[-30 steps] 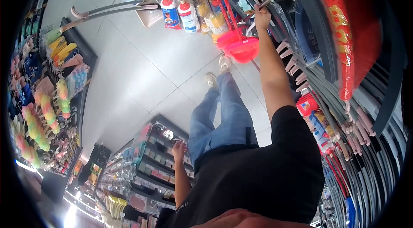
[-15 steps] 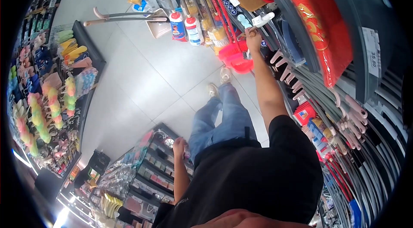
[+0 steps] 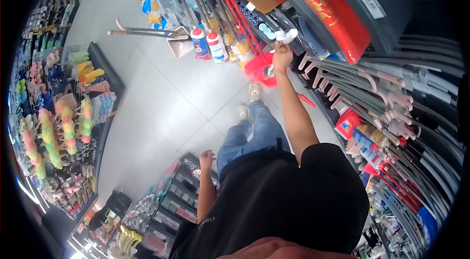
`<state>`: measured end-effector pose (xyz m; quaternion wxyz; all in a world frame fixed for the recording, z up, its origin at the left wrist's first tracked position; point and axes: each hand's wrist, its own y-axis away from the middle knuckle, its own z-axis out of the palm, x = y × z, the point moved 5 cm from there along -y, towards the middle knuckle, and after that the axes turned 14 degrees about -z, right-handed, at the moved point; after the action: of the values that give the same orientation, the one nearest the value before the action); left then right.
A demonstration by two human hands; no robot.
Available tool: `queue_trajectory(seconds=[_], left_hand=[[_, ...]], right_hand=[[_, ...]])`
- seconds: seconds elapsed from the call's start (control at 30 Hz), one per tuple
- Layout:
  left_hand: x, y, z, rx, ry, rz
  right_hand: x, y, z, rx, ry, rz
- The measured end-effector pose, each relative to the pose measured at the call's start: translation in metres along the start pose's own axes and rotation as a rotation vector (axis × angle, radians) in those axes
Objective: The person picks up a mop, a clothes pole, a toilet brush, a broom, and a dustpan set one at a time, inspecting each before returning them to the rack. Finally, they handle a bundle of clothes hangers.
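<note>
My right hand (image 3: 282, 57) reaches out to the shelving, its fingers closed around a white object with a small label (image 3: 290, 36); its kind I cannot make out. Just beyond it lies a pale blue item (image 3: 267, 31) on the shelf edge. Below the hand, near my shoes, a red dustpan (image 3: 254, 69) stands at the foot of red handles, partly behind my wrist. My left hand (image 3: 207, 159) hangs by my left thigh with fingers loosely apart and nothing visible in it, above a low display rack (image 3: 183, 185).
Mops with labelled heads (image 3: 215, 47) and a long-handled beige dustpan (image 3: 180, 46) stand ahead. Grey poles with pink hooked ends (image 3: 333, 75) crowd the right side. A red packaged item (image 3: 313, 4) lies on the upper shelf. Across the tiled floor (image 3: 166, 92) runs a display of colourful dusters (image 3: 49, 136).
My right hand has shifted slightly left and down, still holding the white object. My left hand has risen slightly, away from the rack. The view has shifted a little, and a red strip shows beside my right forearm.
</note>
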<state>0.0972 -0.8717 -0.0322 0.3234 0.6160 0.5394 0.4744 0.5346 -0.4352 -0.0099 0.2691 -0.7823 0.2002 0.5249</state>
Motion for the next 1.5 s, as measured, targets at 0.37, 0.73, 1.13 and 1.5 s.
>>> queue_trajectory(seconds=[0.37,0.73,1.13,1.5], left_hand=[[0.126,0.006,0.064,-0.278,-0.070,0.304],[0.222,0.169,0.173,-1.109,0.508,0.116],[0.134,0.368,0.267,-1.332,0.384,0.454],[-0.071,0.461,0.430,-1.051,0.201,0.436]], right_hand=[[-0.204,0.056,-0.177,-0.102,-0.477,0.154],[-0.248,0.157,-0.427,0.042,-1.080,-0.125],[-0.188,0.300,-0.675,0.607,-0.811,-0.151],[-0.153,0.463,-0.915,0.684,-0.381,-0.164]])
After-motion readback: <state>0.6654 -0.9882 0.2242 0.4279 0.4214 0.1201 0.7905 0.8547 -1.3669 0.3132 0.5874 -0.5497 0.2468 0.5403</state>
